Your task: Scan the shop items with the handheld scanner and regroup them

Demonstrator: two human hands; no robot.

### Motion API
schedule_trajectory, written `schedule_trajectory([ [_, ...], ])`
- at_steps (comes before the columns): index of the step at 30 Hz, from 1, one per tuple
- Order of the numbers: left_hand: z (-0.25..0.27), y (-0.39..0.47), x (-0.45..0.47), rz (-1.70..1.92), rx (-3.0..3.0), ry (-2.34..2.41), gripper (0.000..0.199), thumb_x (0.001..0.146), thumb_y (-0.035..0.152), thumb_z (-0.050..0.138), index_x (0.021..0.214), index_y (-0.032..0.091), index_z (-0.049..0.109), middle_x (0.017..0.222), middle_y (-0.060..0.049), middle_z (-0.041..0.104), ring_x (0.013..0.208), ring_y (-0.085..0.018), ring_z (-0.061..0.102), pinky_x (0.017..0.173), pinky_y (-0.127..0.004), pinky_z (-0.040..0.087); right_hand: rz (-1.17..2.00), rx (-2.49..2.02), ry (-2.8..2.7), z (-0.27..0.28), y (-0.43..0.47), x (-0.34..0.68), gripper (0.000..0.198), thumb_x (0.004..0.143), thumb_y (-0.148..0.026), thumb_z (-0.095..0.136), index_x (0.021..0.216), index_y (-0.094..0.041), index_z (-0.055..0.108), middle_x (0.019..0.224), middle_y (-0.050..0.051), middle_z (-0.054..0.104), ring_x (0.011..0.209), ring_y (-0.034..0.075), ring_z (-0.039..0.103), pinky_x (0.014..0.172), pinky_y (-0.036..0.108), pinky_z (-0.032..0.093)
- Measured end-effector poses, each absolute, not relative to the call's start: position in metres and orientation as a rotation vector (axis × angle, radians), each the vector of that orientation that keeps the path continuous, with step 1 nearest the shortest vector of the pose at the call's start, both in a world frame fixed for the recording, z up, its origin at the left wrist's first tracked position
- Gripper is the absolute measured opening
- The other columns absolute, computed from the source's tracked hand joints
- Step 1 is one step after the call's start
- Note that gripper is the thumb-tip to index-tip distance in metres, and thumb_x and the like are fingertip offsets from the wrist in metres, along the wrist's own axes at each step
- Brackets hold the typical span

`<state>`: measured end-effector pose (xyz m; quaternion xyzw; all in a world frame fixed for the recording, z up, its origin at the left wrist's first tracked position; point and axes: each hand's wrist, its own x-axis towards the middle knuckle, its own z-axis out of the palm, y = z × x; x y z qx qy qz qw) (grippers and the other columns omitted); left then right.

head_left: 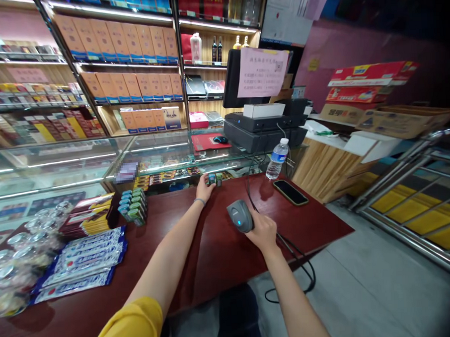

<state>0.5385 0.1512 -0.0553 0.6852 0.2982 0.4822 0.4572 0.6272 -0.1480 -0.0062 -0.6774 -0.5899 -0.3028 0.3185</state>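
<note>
My right hand (264, 230) grips a grey barcode scanner (240, 216) with a blue light on it, held above the dark red table. Reaching to the table's far edge, my left hand (205, 190) closes on a small blue container (211, 179). A small green container (218, 179) stands just to the right of it. Rows of similar small blue and green containers (136, 209) stand further left. The left fingertips are partly hidden behind the hand.
Toothbrush-like packs (80, 259), brown and yellow packs (91, 214) and lidded jars (32, 246) fill the table's left side. A water bottle (277, 160) and a phone (290, 192) are at the right. The scanner's black cable (301, 262) hangs over the front edge. A glass counter (153, 147) stands behind.
</note>
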Motion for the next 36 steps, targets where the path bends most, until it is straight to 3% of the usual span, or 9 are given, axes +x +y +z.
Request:
schedule_trajectory([
  [4, -0.052, 0.149, 0.538, 1.156, 1.638, 0.795, 0.039, 0.075, 0.013, 0.067, 0.11, 0.017, 0.052, 0.103, -0.009, 0.066, 0.1, -0.019, 0.065, 0.094, -0.04, 0.049, -0.795, -1.793, -1.546, -0.005, -0.148, 0.626, 0.033, 0.079, -0.032, 0.053, 0.106, -0.015, 0.062, 0.073, 0.005, 0.068, 0.067, 0.018, 0.061, 0.065, 0.028, 0.04],
  [7, -0.045, 0.139, 0.527, 1.165, 1.608, 0.816, 0.03, 0.078, 0.014, 0.064, 0.105, 0.018, 0.053, 0.102, -0.009, 0.067, 0.094, -0.018, 0.066, 0.09, -0.039, 0.051, -0.798, -1.803, -1.57, -0.006, -0.148, 0.625, 0.035, 0.079, -0.033, 0.053, 0.107, -0.014, 0.063, 0.07, 0.005, 0.066, 0.066, 0.018, 0.061, 0.064, 0.028, 0.039],
  [15, -0.02, 0.084, 0.435, 1.188, 1.402, 0.663, 0.035, 0.085, 0.028, 0.059, 0.118, 0.018, 0.056, 0.114, -0.01, 0.067, 0.103, -0.018, 0.064, 0.088, -0.034, 0.052, -0.825, -1.774, -1.634, -0.004, -0.15, 0.625, 0.034, 0.077, -0.032, 0.053, 0.104, -0.015, 0.064, 0.07, 0.005, 0.067, 0.065, 0.019, 0.062, 0.062, 0.028, 0.038],
  [19, -0.005, 0.052, 0.374, 1.085, 1.287, 0.652, 0.044, 0.086, 0.039, 0.06, 0.126, 0.021, 0.056, 0.119, -0.009, 0.066, 0.096, -0.017, 0.065, 0.078, -0.03, 0.053, -0.82, -1.739, -1.656, 0.001, -0.147, 0.612, 0.037, 0.078, -0.035, 0.054, 0.108, -0.015, 0.062, 0.073, 0.006, 0.069, 0.064, 0.019, 0.063, 0.06, 0.027, 0.038],
  [25, 0.013, 0.02, 0.304, 1.046, 1.214, 0.62, 0.05, 0.084, 0.049, 0.063, 0.125, 0.021, 0.061, 0.122, -0.01, 0.065, 0.101, -0.02, 0.064, 0.08, -0.03, 0.053, -0.714, -1.68, -1.685, 0.011, -0.144, 0.556, 0.037, 0.077, -0.035, 0.057, 0.109, -0.017, 0.06, 0.074, 0.005, 0.07, 0.064, 0.02, 0.064, 0.061, 0.027, 0.039],
  [30, 0.011, 0.013, 0.265, 1.059, 1.106, 0.614, 0.049, 0.086, 0.045, 0.061, 0.128, 0.02, 0.059, 0.125, -0.011, 0.064, 0.092, -0.018, 0.065, 0.075, -0.031, 0.053, -0.59, -1.547, -1.781, 0.007, -0.138, 0.497, 0.038, 0.075, -0.031, 0.057, 0.11, -0.016, 0.058, 0.072, 0.004, 0.069, 0.064, 0.019, 0.064, 0.063, 0.027, 0.04],
  [36, 0.002, 0.014, 0.245, 1.098, 0.879, 0.533, 0.039, 0.085, 0.036, 0.065, 0.12, 0.019, 0.062, 0.121, -0.01, 0.065, 0.082, -0.012, 0.062, 0.065, -0.022, 0.05, -0.516, -1.374, -1.957, -0.004, -0.129, 0.451, 0.043, 0.075, -0.032, 0.056, 0.114, -0.014, 0.057, 0.086, 0.006, 0.072, 0.071, 0.018, 0.064, 0.068, 0.028, 0.039],
])
